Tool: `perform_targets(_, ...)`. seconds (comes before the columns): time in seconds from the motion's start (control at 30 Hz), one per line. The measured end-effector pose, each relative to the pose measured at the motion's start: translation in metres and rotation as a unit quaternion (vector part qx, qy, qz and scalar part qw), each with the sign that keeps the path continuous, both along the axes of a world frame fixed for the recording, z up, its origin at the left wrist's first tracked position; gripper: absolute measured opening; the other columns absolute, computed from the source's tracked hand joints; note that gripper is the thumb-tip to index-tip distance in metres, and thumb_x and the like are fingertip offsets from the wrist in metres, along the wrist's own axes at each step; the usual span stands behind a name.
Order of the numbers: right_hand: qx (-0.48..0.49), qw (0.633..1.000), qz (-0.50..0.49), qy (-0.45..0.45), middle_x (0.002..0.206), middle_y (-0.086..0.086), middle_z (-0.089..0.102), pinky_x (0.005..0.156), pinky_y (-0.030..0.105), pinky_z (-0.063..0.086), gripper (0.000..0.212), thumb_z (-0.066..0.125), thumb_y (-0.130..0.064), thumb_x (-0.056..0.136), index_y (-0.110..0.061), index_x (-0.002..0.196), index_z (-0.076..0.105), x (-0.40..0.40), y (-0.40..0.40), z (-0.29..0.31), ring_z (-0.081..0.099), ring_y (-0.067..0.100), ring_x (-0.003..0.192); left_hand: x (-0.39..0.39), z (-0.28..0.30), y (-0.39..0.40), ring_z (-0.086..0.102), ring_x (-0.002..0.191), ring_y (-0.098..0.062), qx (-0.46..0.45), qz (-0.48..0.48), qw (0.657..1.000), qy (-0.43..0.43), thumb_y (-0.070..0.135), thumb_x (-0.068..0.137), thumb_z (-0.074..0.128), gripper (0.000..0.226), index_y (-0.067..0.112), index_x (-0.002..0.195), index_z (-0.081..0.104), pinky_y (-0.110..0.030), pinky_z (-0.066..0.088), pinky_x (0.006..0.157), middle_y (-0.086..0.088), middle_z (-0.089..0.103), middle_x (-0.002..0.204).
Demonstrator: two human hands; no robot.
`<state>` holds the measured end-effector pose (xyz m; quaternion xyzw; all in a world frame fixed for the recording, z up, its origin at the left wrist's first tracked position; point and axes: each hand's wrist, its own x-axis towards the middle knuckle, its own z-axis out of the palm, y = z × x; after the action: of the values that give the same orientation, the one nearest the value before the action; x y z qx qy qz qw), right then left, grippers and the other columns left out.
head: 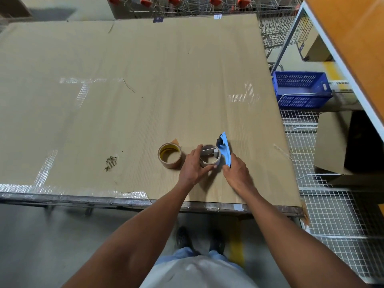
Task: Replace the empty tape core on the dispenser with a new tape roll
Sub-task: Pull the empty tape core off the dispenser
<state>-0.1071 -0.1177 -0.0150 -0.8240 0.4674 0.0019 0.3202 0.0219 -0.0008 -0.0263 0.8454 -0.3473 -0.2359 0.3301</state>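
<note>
I take the blue tape dispenser (225, 151) as my marker; it lies on the cardboard-covered table (124, 90), toward the near right part of it. The empty core (209, 157) sits on the dispenser's left side, a pale thin ring around the grey hub. My left hand (194, 165) is wrapped around that core, thumb on its near rim and fingers over its far left edge, so much of the ring's left wall is hidden. My right hand (236, 173) covers the near end of the dispenser and looks clamped on the handle, though the fingers curl underneath and I can't see the grip itself. The new roll of brown tape (170, 155) lies flat just left of the dispenser, apart from my left hand, with a loose tab sticking out behind it. A blue crate (301, 90) sits well to the right of the dispenser, off the table, partly cut by a white shelf post (291, 34).
</note>
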Motion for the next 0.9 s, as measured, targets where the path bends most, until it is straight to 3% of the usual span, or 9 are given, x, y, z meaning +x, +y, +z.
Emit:
perform_targets(0.17,0.014,0.999,0.031,-0.017,0.115,0.012,0.060,0.081,0.042,0.052,0.041,0.047,-0.021,0.098,-0.019,0.138,0.052,0.001,-0.017,-0.004,0.060,0.034,0.099,0.003,0.004,0.003,0.048,0.139,-0.024,0.018,-0.012,1.000,-0.001,0.051,0.083,0.081,0.096,0.018,0.158,0.031,-0.039,0.047,0.109,-0.008,0.053,0.151)
perform_targets(0.3,0.027,0.998,0.049,-0.026,0.111,0.013,0.062,0.077,0.039,0.049,0.039,0.045,-0.018,0.097,-0.018,0.135,0.055,0.001,-0.026,-0.008,0.058,0.032,0.094,0.009,-0.004,0.003,0.054,0.133,-0.020,0.019,-0.024,1.000,-0.004,0.067,0.079,0.076,0.094,0.029,0.154,0.034,-0.044,0.052,0.106,0.001,0.057,0.147)
perform_targets(0.5,0.020,0.998,0.051,-0.034,0.105,0.012,0.060,0.071,0.037,0.046,0.034,0.045,-0.018,0.098,-0.017,0.131,0.057,0.000,-0.027,-0.012,0.057,0.031,0.087,0.015,0.006,0.003,0.057,0.128,-0.025,0.004,-0.053,0.999,-0.012,0.050,0.081,0.083,0.087,0.026,0.151,0.037,-0.047,0.052,0.103,-0.005,0.059,0.144)
perform_targets(0.73,-0.006,0.999,0.031,-0.014,0.107,0.010,0.059,0.080,0.044,0.054,0.036,0.045,-0.025,0.097,-0.019,0.131,0.055,0.000,-0.018,-0.008,0.059,0.032,0.094,0.008,0.001,0.002,0.043,0.143,-0.027,0.025,-0.019,0.999,0.018,0.048,0.081,0.083,0.107,0.018,0.163,0.021,-0.042,0.041,0.116,-0.012,0.046,0.157)
perform_targets(0.9,-0.027,0.999,0.027,-0.010,0.107,0.015,0.059,0.079,0.042,0.051,0.029,0.045,-0.027,0.103,-0.009,0.123,0.057,-0.001,-0.015,-0.008,0.060,0.036,0.096,0.006,-0.002,0.001,0.042,0.141,-0.027,0.018,-0.012,0.999,0.031,0.052,0.077,0.086,0.115,0.021,0.164,0.017,-0.042,0.040,0.116,-0.013,0.045,0.154)
